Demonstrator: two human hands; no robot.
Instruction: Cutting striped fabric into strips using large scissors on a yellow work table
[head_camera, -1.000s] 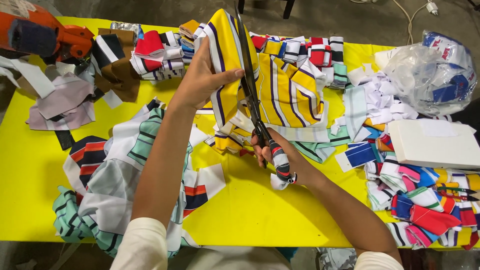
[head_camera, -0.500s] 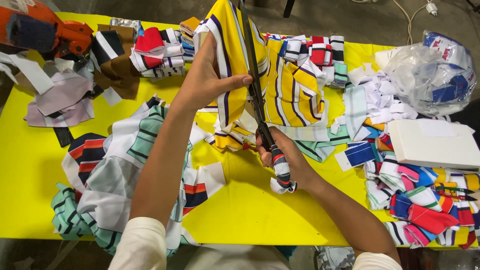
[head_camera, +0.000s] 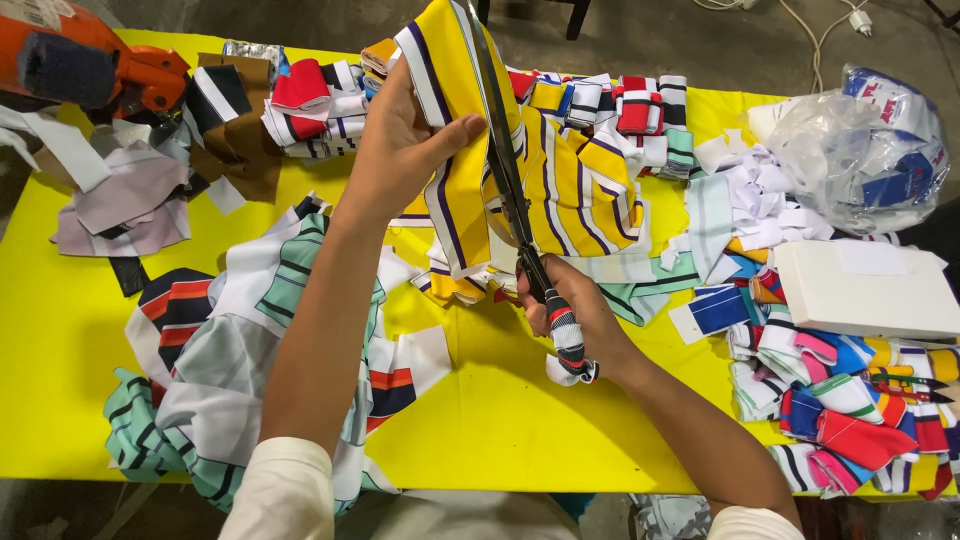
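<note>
A yellow striped fabric piece (head_camera: 450, 120) is held up above a yellow table (head_camera: 500, 420), pinched in the left hand (head_camera: 405, 140). Large scissors (head_camera: 510, 190) are gripped by the right hand (head_camera: 570, 310), blades lying along the fabric's edge. Striped scraps (head_camera: 850, 400) are piled nearby.

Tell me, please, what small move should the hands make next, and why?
Probably close the scissors a little further along the yellow striped fabric. The left hand holds the strip raised and taut, the right hand grips the handles, and the blades lie along the cloth's edge.
</note>
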